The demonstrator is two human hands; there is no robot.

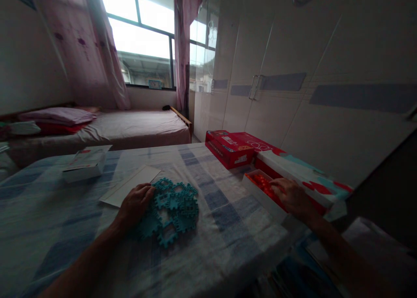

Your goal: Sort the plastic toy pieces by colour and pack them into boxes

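My left hand (135, 204) rests on the left edge of a cluster of joined teal plastic puzzle tiles (172, 209) lying on the checked blue and white bedspread (65, 220). Its fingers curl onto the tiles, holding them down. My right hand (289, 196) reaches into a shallow white tray (260, 198) filled with red pieces (262, 183). The fingers there are bent down among the red pieces, and what they grip is hidden.
A white card (130, 185) lies beside the teal tiles. A red box (230, 148) and a long red and white box lid (299, 170) sit at the right. A small white box (86, 163) lies at left. A second bed (130, 128), window and wardrobe doors stand beyond.
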